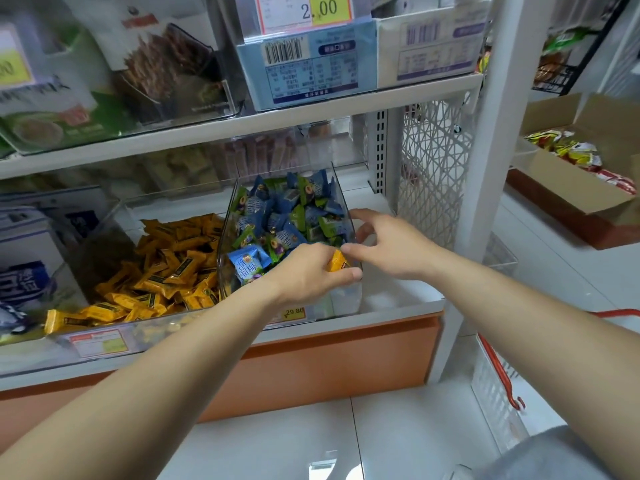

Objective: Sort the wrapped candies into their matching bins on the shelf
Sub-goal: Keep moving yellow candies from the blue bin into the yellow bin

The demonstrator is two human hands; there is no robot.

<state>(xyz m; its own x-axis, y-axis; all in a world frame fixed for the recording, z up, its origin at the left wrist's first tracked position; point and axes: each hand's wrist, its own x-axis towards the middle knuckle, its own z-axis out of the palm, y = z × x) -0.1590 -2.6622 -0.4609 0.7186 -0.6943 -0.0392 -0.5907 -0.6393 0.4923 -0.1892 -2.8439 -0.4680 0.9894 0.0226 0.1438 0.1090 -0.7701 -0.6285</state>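
A yellow wrapped candy was pinched in the left hand above the front corner of the clear bin of blue and green candies. The right hand, at three o'clock of it, was held with fingers spread, gripping nothing, just beside that bin's side wall. The stray was judged lifted but undelivered: the yellow-candy bin lay at nine o'clock. Whether other strays were buried could not be told.

The left hand hides most of the yellow candy.
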